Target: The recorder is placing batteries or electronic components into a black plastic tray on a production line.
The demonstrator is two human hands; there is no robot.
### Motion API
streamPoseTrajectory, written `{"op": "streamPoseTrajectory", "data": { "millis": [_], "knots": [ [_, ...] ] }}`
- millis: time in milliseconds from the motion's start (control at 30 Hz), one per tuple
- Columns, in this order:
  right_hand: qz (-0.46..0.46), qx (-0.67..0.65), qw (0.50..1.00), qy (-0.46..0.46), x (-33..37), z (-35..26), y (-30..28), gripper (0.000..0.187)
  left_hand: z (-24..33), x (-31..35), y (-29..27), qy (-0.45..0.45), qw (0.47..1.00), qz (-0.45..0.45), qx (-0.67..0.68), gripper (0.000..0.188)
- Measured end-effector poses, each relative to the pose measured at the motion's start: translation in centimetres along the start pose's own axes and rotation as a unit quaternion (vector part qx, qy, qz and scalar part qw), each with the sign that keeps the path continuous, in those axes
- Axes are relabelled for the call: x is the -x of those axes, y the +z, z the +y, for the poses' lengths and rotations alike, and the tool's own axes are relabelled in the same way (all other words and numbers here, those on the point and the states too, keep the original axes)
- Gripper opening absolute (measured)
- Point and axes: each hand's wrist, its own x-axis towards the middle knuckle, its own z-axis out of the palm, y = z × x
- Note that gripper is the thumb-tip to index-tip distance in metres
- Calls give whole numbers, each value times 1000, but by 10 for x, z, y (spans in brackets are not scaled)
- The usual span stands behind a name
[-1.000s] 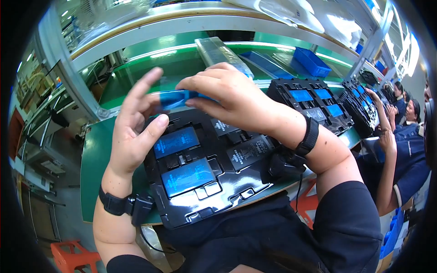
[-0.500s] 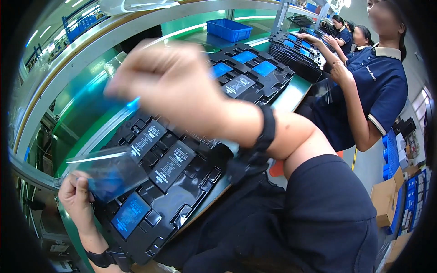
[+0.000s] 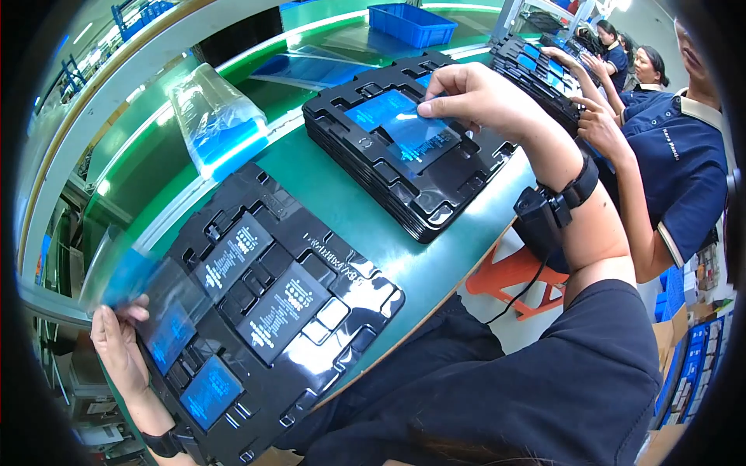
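A black moulded tray (image 3: 342, 264) lies on the green bench in front of me, holding flat dark parts with white print and two blue-filmed ones (image 3: 210, 392). My left hand (image 3: 116, 349) is at the tray's left edge, holding up a clear, blue-tinted film sheet (image 3: 132, 272). Further right stands a stack of black trays (image 3: 404, 194). My right hand (image 3: 474, 97) reaches over it. Its fingertips pinch the top edge of a blue-filmed flat part (image 3: 423, 140) lying in the top tray, beside a second blue part (image 3: 377, 109).
A crumpled clear plastic bag (image 3: 217, 116) lies on the green conveyor belt (image 3: 148, 163) behind the trays. A blue bin (image 3: 412, 23) stands at the back. Co-workers in dark blue shirts (image 3: 676, 171) handle more tray stacks (image 3: 536, 58) to my right. An orange stool (image 3: 517, 272) stands below the bench.
My right hand has moved from above the near tray out to the far stack and onto a blue part. My left hand has carried the clear film down to the left.
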Motion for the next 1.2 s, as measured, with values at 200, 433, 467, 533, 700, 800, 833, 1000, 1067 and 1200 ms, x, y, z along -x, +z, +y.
{"op": "streamPoseTrajectory", "data": {
  "millis": [200,433,467,533,700,800,833,1000,1067,1200],
  "knots": [
    [14,5,999,-35,-1,17,5,21,-1,3,-6,-11,999,6,-30,35],
    [-4,6,999,-54,5,16,5,21,0,8,-16,-32,999,36,-9,32],
    [-15,22,998,-49,5,15,4,21,-1,8,-15,-32,999,35,-11,32],
    [-15,22,998,-51,6,14,3,22,0,8,-13,-34,999,27,2,33],
    [-16,28,997,-70,8,16,3,24,-2,9,-14,-30,999,45,-8,36],
    [-19,48,995,-80,8,18,2,26,1,9,-14,-30,999,37,-2,36],
    [-22,47,995,-85,7,19,2,27,3,9,-14,-30,999,18,3,32],
    [-27,43,995,-88,7,20,2,29,4,9,-13,-38,999,25,-1,32],
    [-23,55,994,-90,7,20,2,29,4,9,-14,-41,999,22,-1,33],
    [-20,64,992,-102,8,19,1,29,3,9,-14,-34,999,23,-7,32]
  ]
}}
